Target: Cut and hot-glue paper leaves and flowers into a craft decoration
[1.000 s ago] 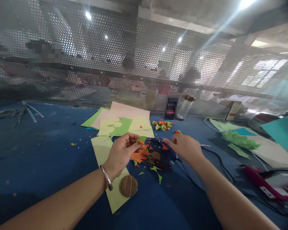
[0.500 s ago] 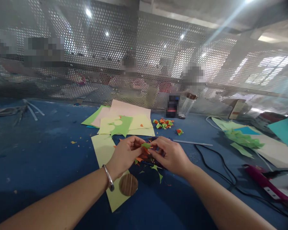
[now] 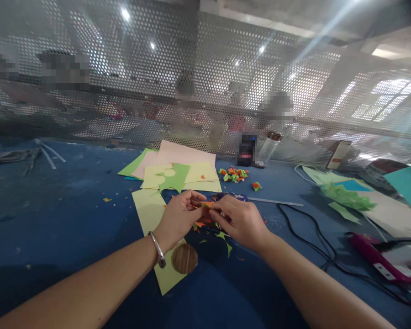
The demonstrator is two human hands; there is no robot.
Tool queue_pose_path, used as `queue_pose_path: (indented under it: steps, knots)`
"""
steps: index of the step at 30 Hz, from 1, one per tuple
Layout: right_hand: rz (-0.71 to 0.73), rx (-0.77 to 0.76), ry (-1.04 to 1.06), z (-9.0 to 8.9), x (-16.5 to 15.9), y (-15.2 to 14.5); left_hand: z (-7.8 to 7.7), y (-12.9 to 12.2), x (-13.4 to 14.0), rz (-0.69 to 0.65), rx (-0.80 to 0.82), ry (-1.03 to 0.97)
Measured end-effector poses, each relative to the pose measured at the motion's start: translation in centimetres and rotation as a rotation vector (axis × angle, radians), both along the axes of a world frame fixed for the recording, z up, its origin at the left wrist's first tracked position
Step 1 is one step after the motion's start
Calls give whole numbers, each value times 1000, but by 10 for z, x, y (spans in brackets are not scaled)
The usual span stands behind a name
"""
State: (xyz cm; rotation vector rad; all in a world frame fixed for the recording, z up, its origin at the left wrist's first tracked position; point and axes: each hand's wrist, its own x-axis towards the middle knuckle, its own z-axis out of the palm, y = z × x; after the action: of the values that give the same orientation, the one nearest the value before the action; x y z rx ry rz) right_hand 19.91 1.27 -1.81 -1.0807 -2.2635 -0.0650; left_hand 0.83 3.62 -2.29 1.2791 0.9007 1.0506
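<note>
Both grips, left hand point(image 3: 178, 214) and right hand point(image 3: 241, 221), pinch a small green-and-orange paper piece point(image 3: 206, 205) above scraps mid-way along the blue desk point(image 3: 71, 205). Risks: thin paper could tear or spring loose if the two pinches pull unevenly; dropped, it'd be easy to lose among the jagged orange paper scraps point(image 3: 199, 225). Right knuckles are near a blue plastic tool point(image 3: 238, 197), probably a glue gun; a careless shift could bump it. Can't make out: the piece's fold, mostly covered by fingers; the tool's front end; anything behind the grey perforated metal screen point(image 3: 140, 91), blurred.
</note>
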Motion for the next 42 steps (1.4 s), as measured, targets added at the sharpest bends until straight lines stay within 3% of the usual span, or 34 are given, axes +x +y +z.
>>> queue_pose_path:
  steps: [10, 30, 35, 42]
  knots:
    - [-15, -75, 195, 3, 1, 0, 14, -4, 1, -16, -63, -106]
    - [53, -134, 270, 6, 1, -2, 12, 0, -6, -62, 280, 90]
    - [62, -178, 262, 6, 1, -2, 9, 4, -8, 4, 321, 174]
    - [55, -128, 241, 4, 0, -2, 8, 2, -7, -22, 318, 175]
